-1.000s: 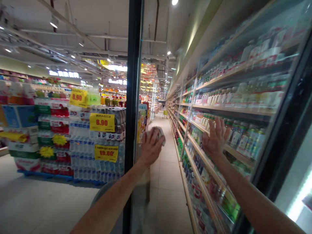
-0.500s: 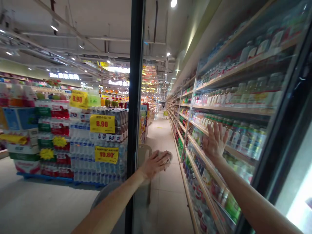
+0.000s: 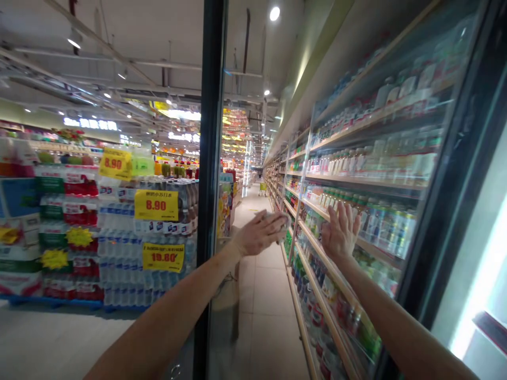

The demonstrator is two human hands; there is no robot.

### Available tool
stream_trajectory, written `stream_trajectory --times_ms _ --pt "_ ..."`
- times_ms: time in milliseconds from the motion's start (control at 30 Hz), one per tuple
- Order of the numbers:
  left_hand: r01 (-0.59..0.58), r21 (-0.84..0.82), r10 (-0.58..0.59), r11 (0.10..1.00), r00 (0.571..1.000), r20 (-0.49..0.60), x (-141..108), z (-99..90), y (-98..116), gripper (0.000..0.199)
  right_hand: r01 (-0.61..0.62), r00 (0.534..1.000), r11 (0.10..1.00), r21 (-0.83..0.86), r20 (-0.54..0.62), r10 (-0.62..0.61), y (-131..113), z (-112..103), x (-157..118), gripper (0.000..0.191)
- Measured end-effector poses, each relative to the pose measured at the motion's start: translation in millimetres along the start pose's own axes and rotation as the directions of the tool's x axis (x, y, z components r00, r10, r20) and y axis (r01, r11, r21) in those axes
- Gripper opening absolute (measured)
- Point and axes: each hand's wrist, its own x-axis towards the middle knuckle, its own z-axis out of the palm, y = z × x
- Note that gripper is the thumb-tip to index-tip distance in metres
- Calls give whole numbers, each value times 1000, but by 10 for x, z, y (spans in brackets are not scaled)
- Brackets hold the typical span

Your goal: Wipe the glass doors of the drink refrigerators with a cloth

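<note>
A glass door [image 3: 245,295] with a black frame edge [image 3: 209,158] stands upright before me. My left hand [image 3: 259,232] reaches past that edge, its fingers closed over a crumpled light cloth [image 3: 283,221] held at the glass. Most of the cloth is hidden under the fingers, and both are slightly blurred. To the right, my right hand [image 3: 341,232] is raised with its fingers spread and seems to lie flat on the glass. I see nothing in it. Shelved bottles [image 3: 390,227] appear beyond this hand.
Left of the door stand stacked bottle packs [image 3: 122,264] with yellow price signs [image 3: 156,205]. A tiled aisle [image 3: 269,316] runs away beside long drink shelves [image 3: 325,253]. Far down it is a small green-yellow cart [image 3: 262,188]. A dark frame [image 3: 447,158] rises at the right.
My left hand has moved right and slightly up with the cloth, nearer my right hand. My right hand stays spread. The whole view has shifted a little, so the surroundings appear further left.
</note>
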Motion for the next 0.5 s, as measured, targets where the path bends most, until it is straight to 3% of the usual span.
stream_trajectory --times_ms 33,67,133,167,200,233,267,300,333,400,433,500 --pt "148 12 -148 989 988 -37 58 -44 -122 34 0 1000 1000 -3 -5 0 -2 1 0 52" --pt "327 21 -324 945 941 -94 125 -92 -253 35 2 1000 1000 -4 -14 -2 -5 3 1 52" --pt "630 13 -612 777 759 -223 260 -166 -452 35 13 999 1000 -6 -33 -14 -15 4 5 52" --pt "699 10 -673 715 692 -262 315 -177 -486 35 20 999 1000 -6 -41 -21 -20 3 8 52" --pt "705 19 -675 709 686 -270 355 -168 -470 36 23 999 1000 -7 -46 -24 -25 1 10 52" --pt "647 39 -621 761 745 -243 378 -141 -411 36 23 999 1000 -11 -47 -23 -29 -2 13 51" --pt "525 56 -507 849 841 -190 386 -102 -326 35 21 999 1000 -15 -42 -21 -33 -5 16 51" --pt "361 58 -352 931 928 -126 384 -62 -235 34 15 999 1000 -21 -30 -15 -36 -9 18 51" --pt "193 45 -189 980 979 -73 378 -27 -163 33 8 1000 1000 -26 -18 -8 -38 -14 19 51" --pt "0 21 1 1000 999 -37 387 1 -135 32 6 1000 999 -31 -7 -7 -41 -23 20 52" --pt "17 24 -16 1000 998 -57 413 -8 -189 32 10 1000 999 -31 -4 -10 -42 -27 20 54" --pt "259 30 -251 966 955 -156 518 -50 -376 34 12 1000 1000 -28 6 -12 -44 -34 21 56"
